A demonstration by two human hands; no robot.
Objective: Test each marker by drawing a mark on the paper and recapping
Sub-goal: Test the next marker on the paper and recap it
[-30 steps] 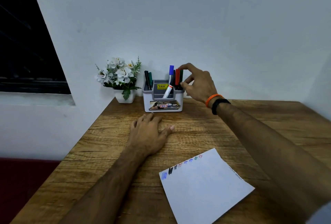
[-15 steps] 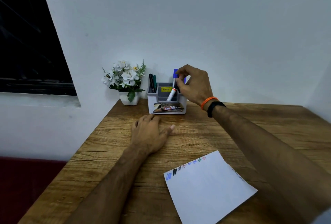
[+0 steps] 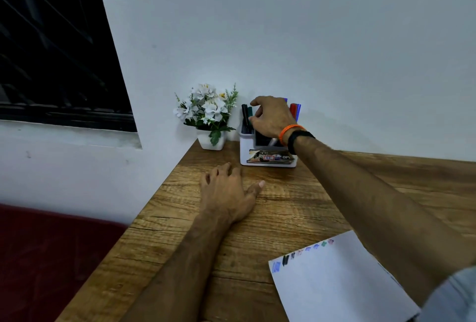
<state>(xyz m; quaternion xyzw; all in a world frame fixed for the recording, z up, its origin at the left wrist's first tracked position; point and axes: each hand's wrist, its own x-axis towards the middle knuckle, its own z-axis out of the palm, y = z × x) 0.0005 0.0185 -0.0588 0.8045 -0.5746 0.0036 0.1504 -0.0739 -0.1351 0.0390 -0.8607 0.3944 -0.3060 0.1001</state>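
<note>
A white and grey marker holder [image 3: 268, 161] stands at the table's far edge against the wall. My right hand [image 3: 273, 118] reaches over it to the left compartment, where thumb and forefinger close on a dark green marker [image 3: 249, 111] beside a black marker [image 3: 244, 115]. Red and blue markers [image 3: 295, 110] stick up behind my wrist. My left hand [image 3: 228, 195] rests flat on the wood in front of the holder. A white paper [image 3: 334, 283] lies at the near right, with a row of several coloured test marks [image 3: 301, 254] along its top edge.
A small white pot of white artificial flowers [image 3: 210, 126] stands left of the holder. The wooden table [image 3: 296, 208] ends at its left edge above a dark red seat [image 3: 51, 257]. A dark window [image 3: 51, 51] is at the left.
My right hand has left the red and blue markers on the holder's right side and moved left across the holder to the green and black ones. The left hand has stayed put.
</note>
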